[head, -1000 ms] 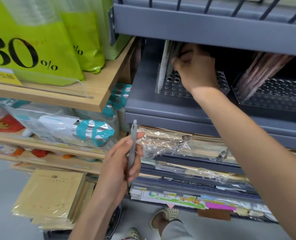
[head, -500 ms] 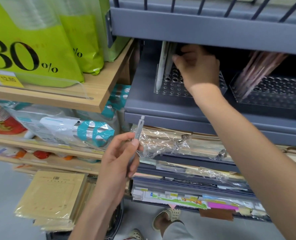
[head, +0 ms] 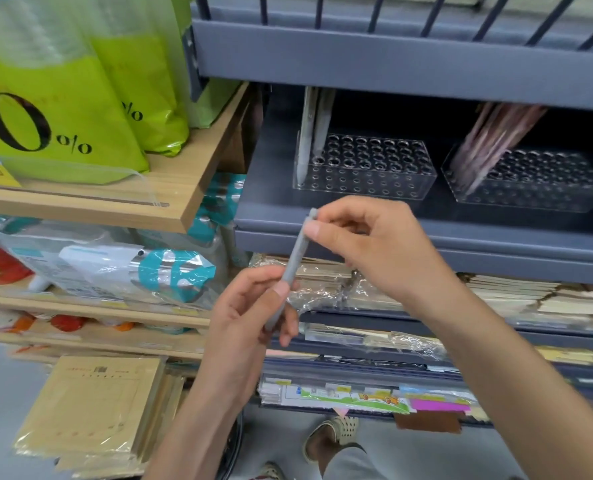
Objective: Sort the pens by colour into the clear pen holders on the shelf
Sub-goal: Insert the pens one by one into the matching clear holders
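A grey pen [head: 297, 252] stands nearly upright in front of the grey shelf. My left hand [head: 250, 323] grips its lower half, and my right hand [head: 374, 244] pinches its top end with thumb and forefinger. Behind them, a clear pen holder [head: 392, 178] with many holes sits on the shelf, with two pale grey pens [head: 310, 133] leaning in its left end. A second clear holder [head: 548, 188] to the right holds several pinkish-brown pens [head: 492, 140] at its left side.
The grey shelf lip [head: 496, 237] runs just behind my hands, and the shelf above [head: 392, 64] hangs low over the holders. A wooden shelf [head: 115, 202] with green bags [head: 80, 98] stands on the left. Wrapped notebooks [head: 323, 282] fill the racks below.
My right hand came out from the left holder, down to the grey pen, and took its top end. My left hand raised the pen slightly toward the shelf.
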Tool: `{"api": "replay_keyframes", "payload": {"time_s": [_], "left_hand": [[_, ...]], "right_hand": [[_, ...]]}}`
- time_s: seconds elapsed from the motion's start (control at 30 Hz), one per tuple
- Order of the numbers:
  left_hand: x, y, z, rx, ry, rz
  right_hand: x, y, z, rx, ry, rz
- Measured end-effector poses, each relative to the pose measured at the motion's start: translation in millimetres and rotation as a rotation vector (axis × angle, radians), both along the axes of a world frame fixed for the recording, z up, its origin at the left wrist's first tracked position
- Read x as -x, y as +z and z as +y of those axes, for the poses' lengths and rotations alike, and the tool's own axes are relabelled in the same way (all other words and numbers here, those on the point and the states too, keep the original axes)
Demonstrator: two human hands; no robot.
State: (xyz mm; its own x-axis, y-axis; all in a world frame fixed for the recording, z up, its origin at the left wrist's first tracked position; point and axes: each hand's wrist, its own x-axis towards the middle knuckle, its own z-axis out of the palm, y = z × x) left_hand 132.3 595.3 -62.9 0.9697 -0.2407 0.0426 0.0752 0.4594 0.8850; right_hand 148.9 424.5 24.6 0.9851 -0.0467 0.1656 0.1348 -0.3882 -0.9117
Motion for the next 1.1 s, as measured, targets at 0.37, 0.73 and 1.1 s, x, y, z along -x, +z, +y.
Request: {"api": "replay_keyframes", "payload": {"time_s": [0.37, 0.73, 1.1], "left_hand": [[-6.0, 7.4, 1.7, -0.284, 0.131, -0.221], [-73.3, 7.6, -1.6, -1.276, 0.395, -1.059], [-89.5, -15.9, -10.3, -1.163, 0.631, -1.198]], "right_hand": [[7.1, -0.1, 7.1, -0.024, -0.015, -0.044], [-39.3, 29.9, -16.4, -0.019, -0.287, -0.448], [-92.8, 29.1, -11.8, 0.388, -0.429, -0.251]]}}
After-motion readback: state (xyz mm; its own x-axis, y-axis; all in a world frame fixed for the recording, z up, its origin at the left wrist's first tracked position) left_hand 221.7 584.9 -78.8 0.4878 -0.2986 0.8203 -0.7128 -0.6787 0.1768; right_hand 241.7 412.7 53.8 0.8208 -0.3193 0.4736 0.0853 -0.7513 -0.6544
